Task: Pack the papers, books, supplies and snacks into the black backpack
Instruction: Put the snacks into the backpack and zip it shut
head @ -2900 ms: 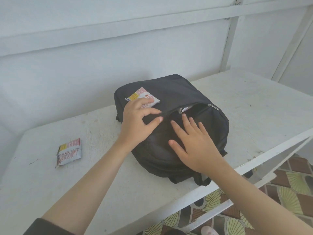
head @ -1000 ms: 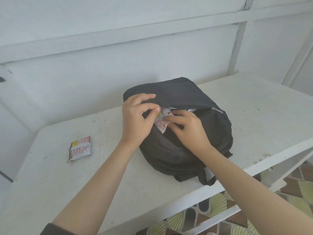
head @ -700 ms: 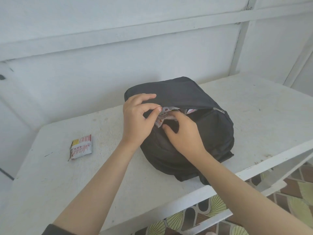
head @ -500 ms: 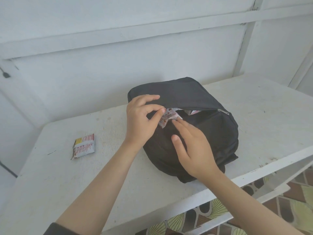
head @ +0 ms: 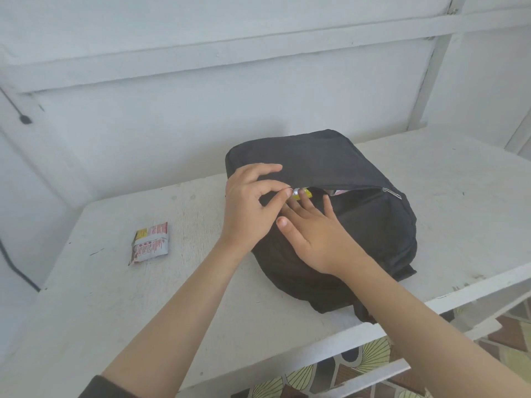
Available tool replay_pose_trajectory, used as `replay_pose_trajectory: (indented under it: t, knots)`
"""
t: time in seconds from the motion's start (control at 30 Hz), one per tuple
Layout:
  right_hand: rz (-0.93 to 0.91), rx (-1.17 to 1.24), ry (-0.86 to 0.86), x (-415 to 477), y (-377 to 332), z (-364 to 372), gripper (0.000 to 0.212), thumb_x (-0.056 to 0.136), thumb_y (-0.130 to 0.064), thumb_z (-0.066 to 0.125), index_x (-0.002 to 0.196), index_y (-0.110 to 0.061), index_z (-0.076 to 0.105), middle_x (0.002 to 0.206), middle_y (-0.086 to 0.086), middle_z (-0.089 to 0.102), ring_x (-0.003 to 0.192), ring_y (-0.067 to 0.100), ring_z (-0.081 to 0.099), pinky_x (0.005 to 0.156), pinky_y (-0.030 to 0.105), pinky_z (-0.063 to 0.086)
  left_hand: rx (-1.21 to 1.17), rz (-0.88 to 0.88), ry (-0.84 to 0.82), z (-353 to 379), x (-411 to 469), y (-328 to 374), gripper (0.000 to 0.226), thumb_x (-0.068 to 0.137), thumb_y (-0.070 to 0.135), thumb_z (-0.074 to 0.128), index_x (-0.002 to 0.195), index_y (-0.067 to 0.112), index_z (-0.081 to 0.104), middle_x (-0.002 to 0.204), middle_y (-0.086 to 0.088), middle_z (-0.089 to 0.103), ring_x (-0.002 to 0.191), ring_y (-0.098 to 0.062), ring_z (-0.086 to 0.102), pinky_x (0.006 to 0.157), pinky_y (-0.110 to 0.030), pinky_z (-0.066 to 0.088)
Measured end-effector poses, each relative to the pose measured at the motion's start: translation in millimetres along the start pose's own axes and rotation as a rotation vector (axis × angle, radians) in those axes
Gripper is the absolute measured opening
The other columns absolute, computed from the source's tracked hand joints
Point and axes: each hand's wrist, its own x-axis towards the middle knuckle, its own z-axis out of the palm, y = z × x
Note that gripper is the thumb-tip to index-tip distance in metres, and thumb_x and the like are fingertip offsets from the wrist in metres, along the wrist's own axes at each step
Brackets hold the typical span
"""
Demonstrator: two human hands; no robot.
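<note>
The black backpack [head: 339, 168] lies flat on the white table [head: 115, 297], its zipper partly open with the pull [head: 392, 193] at the right end. My left hand [head: 250, 205] holds up the edge of the opening with curled fingers and thumb. My right hand [head: 313, 228] lies on the bag with straight fingers, whose tips press a snack packet [head: 300, 194] into the opening; only its yellow corner shows. A second snack packet [head: 150, 243], red, white and yellow, lies on the table to the left of the bag.
A white wall rises right behind the table. The table's front edge runs diagonally at lower right, with a lower white rail [head: 370, 377] and patterned floor tiles [head: 511, 349] below it. A black cable [head: 17, 271] hangs at far left.
The snack packet that lay on top of the bag has gone into the zipper opening, pushed by my right hand. My left hand kept hold of the opening's edge. The view shifted slightly left.
</note>
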Motion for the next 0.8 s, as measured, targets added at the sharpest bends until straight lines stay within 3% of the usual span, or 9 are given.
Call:
replay_pose_trajectory:
  t: [0.1, 0.17, 0.23, 0.33, 0.47, 0.6, 0.7, 0.8]
  knots:
    - [0.027, -0.037, -0.083, -5.4, -9.6, -6.9, 0.087, 0.081, -0.066, -0.016, 0.151, -0.025, 0.013, 0.159, -0.001, 0.012, 0.146, 0.019, 0.002, 0.117, 0.049, 0.001, 0.047, -0.007, -0.060, -3.0, -4.0, -4.2, 0.013, 0.082, 0.033, 0.065, 0.087, 0.027, 0.075, 0.118, 0.012, 0.061, 0.113, 0.000, 0.041, 0.099, -0.037, 0.040]
    - [0.036, -0.125, -0.072, -14.7, -22.3, -9.6, 0.084, 0.086, -0.065, -0.004, 0.148, -0.017, 0.024, 0.155, 0.004, 0.025, 0.143, 0.025, 0.019, 0.115, 0.044, 0.014, 0.062, -0.038, -0.076, -8.4, -9.1, -9.1, 0.017, 0.082, 0.038, 0.063, 0.090, 0.028, 0.075, 0.119, 0.010, 0.060, 0.112, 0.002, 0.040, 0.099, -0.031, 0.037]
    - [-0.044, -0.228, 0.086, -25.4, -38.7, -11.1, 0.066, 0.088, -0.054, 0.020, 0.130, -0.012, 0.051, 0.133, 0.007, 0.053, 0.121, 0.027, 0.049, 0.104, 0.039, 0.034, 0.069, -0.091, -0.053, -17.5, -16.4, -18.5, 0.024, 0.084, 0.044, 0.058, 0.093, 0.029, 0.074, 0.118, 0.010, 0.060, 0.110, 0.004, 0.040, 0.099, -0.027, 0.034]
    - [-0.239, -0.105, 0.313, -31.5, -61.4, -5.8, 0.035, 0.087, -0.037, 0.045, 0.103, -0.014, 0.067, 0.105, 0.001, 0.067, 0.093, 0.022, 0.060, 0.086, 0.034, 0.044, 0.150, -0.164, -0.017, -40.7, -37.9, -40.9, 0.031, 0.086, 0.044, 0.050, 0.095, 0.027, 0.074, 0.115, 0.007, 0.063, 0.109, 0.001, 0.044, 0.097, -0.028, 0.036]
    - [-0.348, 0.012, 0.168, -5.6, -87.5, 15.6, 0.030, 0.087, -0.035, 0.044, 0.096, -0.018, 0.067, 0.090, -0.003, 0.063, 0.078, 0.019, 0.056, 0.071, 0.031, 0.043, 0.351, -0.294, -0.032, -85.4, -86.5, -74.3, 0.036, 0.085, 0.044, 0.047, 0.098, 0.021, 0.073, 0.111, -0.001, 0.066, 0.107, -0.013, 0.052, 0.092, -0.034, 0.040]
    - [-0.390, -0.060, 0.042, 43.3, -108.1, 57.4, 0.037, 0.088, -0.032, 0.043, 0.115, -0.014, 0.060, 0.106, 0.008, 0.061, 0.091, 0.029, 0.057, 0.076, 0.039, 0.044, 0.768, -0.511, -0.193, -128.6, -146.2, -96.7, 0.048, 0.083, 0.044, 0.041, 0.104, 0.012, 0.070, 0.105, -0.014, 0.068, 0.093, -0.036, 0.063, 0.075, -0.044, 0.048]
    - [-0.376, -0.136, -0.078, 78.4, -123.5, 90.3, 0.049, 0.094, -0.033, 0.041, 0.141, -0.017, 0.035, 0.130, 0.010, 0.047, 0.111, 0.030, 0.047, 0.089, 0.040, 0.035, 0.898, -0.736, -0.329, -147.8, -176.9, -94.2, 0.060, 0.086, 0.049, 0.032, 0.116, 0.010, 0.065, 0.114, -0.022, 0.063, 0.103, -0.041, 0.060, 0.082, -0.052, 0.047]
    - [-0.345, -0.201, -0.166, 107.1, -135.4, 122.2, 0.056, 0.095, -0.035, 0.039, 0.146, -0.021, 0.021, 0.141, 0.013, 0.036, 0.118, 0.032, 0.042, 0.092, 0.039, 0.033, 0.886, -0.807, -0.330, -156.6, -186.8, -87.1, 0.073, 0.084, 0.057, 0.017, 0.133, 0.016, 0.052, 0.137, -0.020, 0.048, 0.125, -0.037, 0.046, 0.100, -0.052, 0.035]
